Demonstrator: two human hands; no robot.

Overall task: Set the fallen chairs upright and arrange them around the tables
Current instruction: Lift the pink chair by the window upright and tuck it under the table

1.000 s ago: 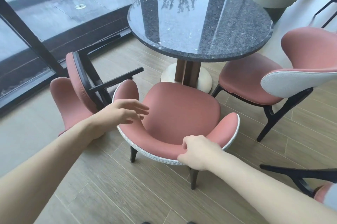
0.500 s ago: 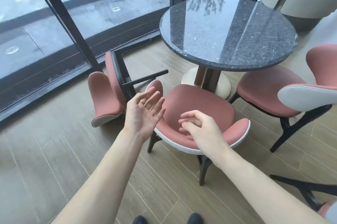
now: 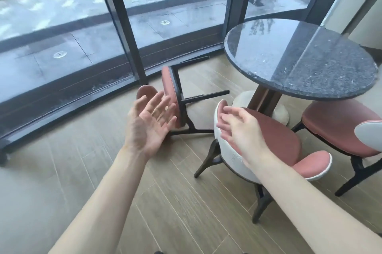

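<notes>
Next up: the fallen chair

Two chairs stand at the table [image 3: 299, 61]; the fallen chair [image 3: 172, 96] lies on its side by the window, legs toward the table. I judge it's next: reach in, grip seat and frame, tip it up. Left hand [image 3: 148, 123] is palm-up, fingers spread; right hand [image 3: 237, 127] loosely open. Both are empty.

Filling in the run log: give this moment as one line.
left hand: open, empty | right hand: open, empty | pink upholstered chair with black legs: on its side by window | round dark granite table: two upright pink chairs beside it
</notes>
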